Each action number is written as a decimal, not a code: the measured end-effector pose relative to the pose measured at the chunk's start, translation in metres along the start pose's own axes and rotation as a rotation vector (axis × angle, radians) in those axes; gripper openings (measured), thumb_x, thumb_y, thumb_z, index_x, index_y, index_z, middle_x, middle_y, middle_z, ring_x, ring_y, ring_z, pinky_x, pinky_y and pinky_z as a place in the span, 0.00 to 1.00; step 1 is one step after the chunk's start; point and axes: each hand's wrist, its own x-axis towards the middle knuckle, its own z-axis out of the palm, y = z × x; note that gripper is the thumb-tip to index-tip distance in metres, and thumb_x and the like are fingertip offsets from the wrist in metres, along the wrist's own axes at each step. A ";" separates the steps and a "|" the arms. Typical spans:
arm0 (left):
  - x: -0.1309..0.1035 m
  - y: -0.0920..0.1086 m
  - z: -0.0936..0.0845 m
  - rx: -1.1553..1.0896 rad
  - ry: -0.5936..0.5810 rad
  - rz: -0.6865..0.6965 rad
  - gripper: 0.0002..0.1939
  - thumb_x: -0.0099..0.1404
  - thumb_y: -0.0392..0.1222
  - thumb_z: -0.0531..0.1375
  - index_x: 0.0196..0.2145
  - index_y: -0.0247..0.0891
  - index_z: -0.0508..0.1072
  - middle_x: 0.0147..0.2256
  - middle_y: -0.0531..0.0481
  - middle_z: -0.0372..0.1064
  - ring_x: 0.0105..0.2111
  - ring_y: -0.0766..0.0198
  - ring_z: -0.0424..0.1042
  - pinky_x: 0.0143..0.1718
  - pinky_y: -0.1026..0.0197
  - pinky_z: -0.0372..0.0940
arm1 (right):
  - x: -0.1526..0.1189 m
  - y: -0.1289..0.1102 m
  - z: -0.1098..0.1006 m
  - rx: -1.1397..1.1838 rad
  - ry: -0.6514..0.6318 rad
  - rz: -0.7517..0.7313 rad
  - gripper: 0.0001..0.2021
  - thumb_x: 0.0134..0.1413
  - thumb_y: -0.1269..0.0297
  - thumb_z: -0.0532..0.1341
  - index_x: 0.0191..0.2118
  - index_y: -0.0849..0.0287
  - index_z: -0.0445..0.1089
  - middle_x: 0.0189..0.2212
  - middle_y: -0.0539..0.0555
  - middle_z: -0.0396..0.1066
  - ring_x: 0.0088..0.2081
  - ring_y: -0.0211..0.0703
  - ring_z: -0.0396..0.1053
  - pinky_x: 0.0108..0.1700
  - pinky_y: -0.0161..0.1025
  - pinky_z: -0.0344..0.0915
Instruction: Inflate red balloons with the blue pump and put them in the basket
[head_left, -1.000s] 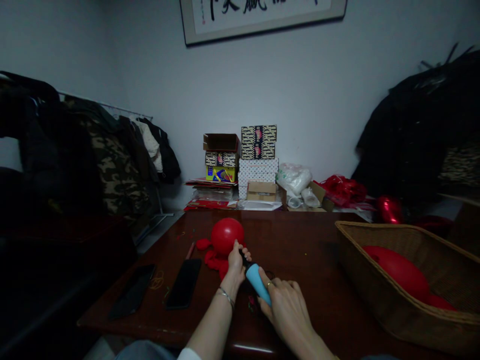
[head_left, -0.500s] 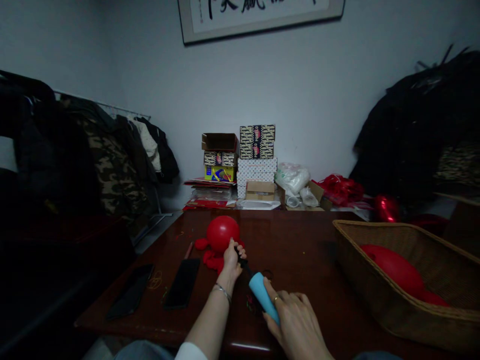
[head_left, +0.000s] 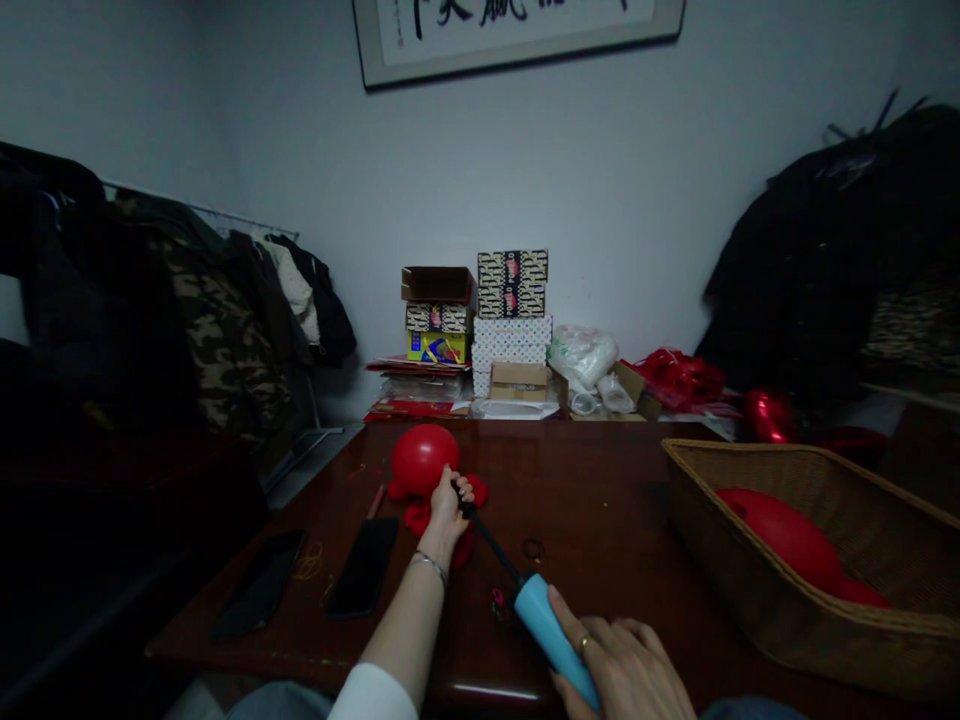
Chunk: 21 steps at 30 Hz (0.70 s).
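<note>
A small, round, partly inflated red balloon (head_left: 425, 458) sits at the tip of a hand pump with a light blue barrel (head_left: 553, 632) and a black rod. My left hand (head_left: 448, 503) is closed around the pump's black end and the balloon's neck, arm stretched forward over the table. Close to my body, my right hand (head_left: 626, 660) grips the blue barrel. A length of black rod shows between the two hands. Limp red balloons (head_left: 417, 517) lie on the table beneath and beside my left hand.
On the right stands a wicker basket (head_left: 697, 540) holding a red balloon (head_left: 784, 540). Two dark phones (head_left: 364, 567) and yellow rubber bands (head_left: 308, 562) lie at the left of the brown table (head_left: 600, 460). Stacked boxes (head_left: 513, 342) stand behind it.
My right hand has drawn the blue barrel back toward me and right, exposing more black rod. My left hand and the balloon have shifted slightly left and away.
</note>
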 end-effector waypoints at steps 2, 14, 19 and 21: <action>0.000 -0.002 0.000 -0.012 0.009 -0.003 0.16 0.68 0.43 0.51 0.23 0.37 0.55 0.17 0.59 0.46 0.13 0.76 0.48 0.11 0.74 0.45 | 0.004 -0.002 -0.003 0.010 -0.029 0.010 0.27 0.46 0.65 0.59 0.55 0.51 0.62 0.31 0.49 0.73 0.31 0.44 0.69 0.38 0.42 0.52; -0.005 -0.032 -0.003 0.074 0.012 -0.012 0.16 0.67 0.46 0.51 0.24 0.37 0.56 0.17 0.59 0.49 0.13 0.76 0.49 0.12 0.73 0.46 | 0.056 -0.028 -0.006 0.022 -0.183 0.175 0.27 0.53 0.65 0.56 0.60 0.54 0.57 0.37 0.55 0.73 0.38 0.48 0.68 0.43 0.44 0.51; -0.011 -0.044 0.000 0.148 0.022 -0.019 0.16 0.67 0.47 0.51 0.24 0.38 0.56 0.17 0.59 0.50 0.13 0.75 0.50 0.13 0.71 0.48 | 0.071 -0.031 0.003 -0.020 -0.172 0.208 0.28 0.54 0.63 0.56 0.61 0.56 0.55 0.37 0.56 0.72 0.37 0.48 0.68 0.42 0.44 0.52; -0.012 -0.045 0.000 0.159 0.028 -0.020 0.16 0.66 0.47 0.52 0.24 0.38 0.56 0.17 0.59 0.50 0.13 0.74 0.50 0.13 0.71 0.48 | 0.072 -0.031 0.007 -0.030 -0.168 0.213 0.28 0.54 0.63 0.56 0.61 0.56 0.55 0.38 0.57 0.72 0.37 0.48 0.68 0.41 0.43 0.52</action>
